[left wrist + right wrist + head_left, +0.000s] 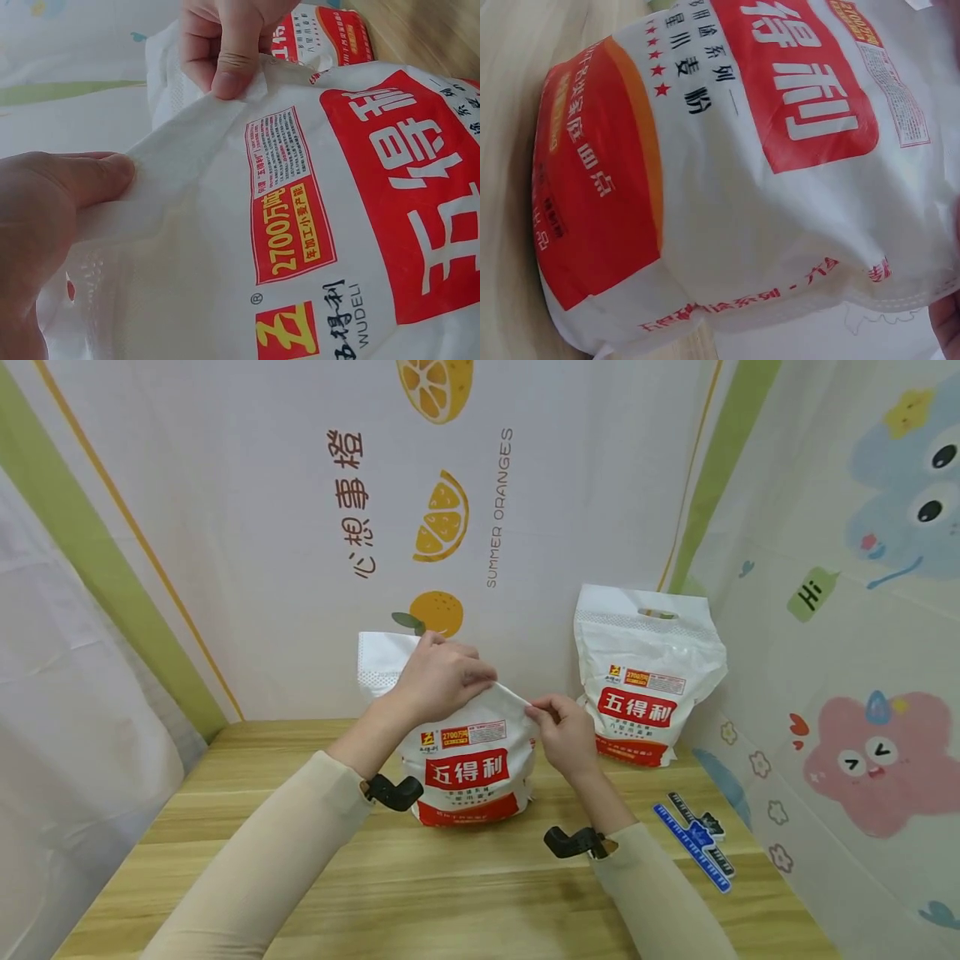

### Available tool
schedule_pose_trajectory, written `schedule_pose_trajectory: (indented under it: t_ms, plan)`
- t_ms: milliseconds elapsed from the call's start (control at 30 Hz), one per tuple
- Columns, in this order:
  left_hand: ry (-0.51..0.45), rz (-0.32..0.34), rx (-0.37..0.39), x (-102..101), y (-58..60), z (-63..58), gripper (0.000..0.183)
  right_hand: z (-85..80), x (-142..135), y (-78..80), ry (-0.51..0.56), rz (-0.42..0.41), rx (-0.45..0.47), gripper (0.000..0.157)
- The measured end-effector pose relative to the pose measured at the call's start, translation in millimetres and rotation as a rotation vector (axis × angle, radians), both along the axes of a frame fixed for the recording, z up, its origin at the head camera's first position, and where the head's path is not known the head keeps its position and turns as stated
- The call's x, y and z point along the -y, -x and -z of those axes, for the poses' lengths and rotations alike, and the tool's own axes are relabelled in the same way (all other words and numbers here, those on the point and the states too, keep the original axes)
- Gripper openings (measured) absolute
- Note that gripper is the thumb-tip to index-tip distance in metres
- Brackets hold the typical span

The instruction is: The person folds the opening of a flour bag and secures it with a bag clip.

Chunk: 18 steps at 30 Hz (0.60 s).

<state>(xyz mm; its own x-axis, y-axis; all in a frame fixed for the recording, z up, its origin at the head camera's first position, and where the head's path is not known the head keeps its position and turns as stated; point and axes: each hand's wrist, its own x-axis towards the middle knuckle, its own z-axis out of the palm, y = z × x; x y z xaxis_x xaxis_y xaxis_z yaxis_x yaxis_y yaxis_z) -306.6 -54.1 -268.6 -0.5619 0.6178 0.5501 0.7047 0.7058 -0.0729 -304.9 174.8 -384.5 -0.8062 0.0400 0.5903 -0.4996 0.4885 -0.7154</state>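
Note:
A white flour bag with red printed panels stands upright on the wooden table, in front of the back curtain. My left hand grips its top edge near the middle, the white top band sticking out to the left. At the bag's upper right corner, my right hand pinches the edge between thumb and fingers. The edge runs taut and slopes down between the hands. In the left wrist view the top material looks folded over under the left thumb. The right wrist view mostly shows the bag's printed front and side.
A second flour bag with a handle slot stands at the back right against the curtain. Near the table's right side lie a blue strip and a black strip with crown-like shapes. Printed curtains enclose the table's back and sides.

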Motion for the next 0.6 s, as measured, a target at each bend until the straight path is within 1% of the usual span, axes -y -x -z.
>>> schedule_pose_trajectory:
  t_ms: [67, 167, 300, 400, 500, 600]
  plan:
    - [-0.002, 0.005, -0.005, -1, -0.3, 0.2, 0.009, 0.1, 0, 0.0, -0.01, 0.013, 0.005, 0.009]
    - [0.002, 0.005, -0.01, -3, -0.9, 0.7, 0.009, -2.0, 0, -1.6, -0.007, -0.003, 0.025, 0.012]
    - [0.014, -0.006, -0.02, -3, -1.1, 1.0, 0.009, -6.4, 1, -2.8, 0.03, -0.094, 0.068, 0.021]
    - [0.018, -0.008, -0.034, -3, -1.0, 0.7, 0.009, -12.1, 7, -2.6, 0.057, -0.153, 0.075, 0.028]
    - [0.018, -0.012, -0.054, -2, -0.8, 0.6, 0.008, -18.9, 15, -2.3, 0.064, -0.154, 0.051, 0.026]
    - [0.013, -0.011, -0.067, -2, -1.0, 0.7, 0.006, -23.4, 21, -1.4, 0.08, -0.144, 0.003, 0.016]
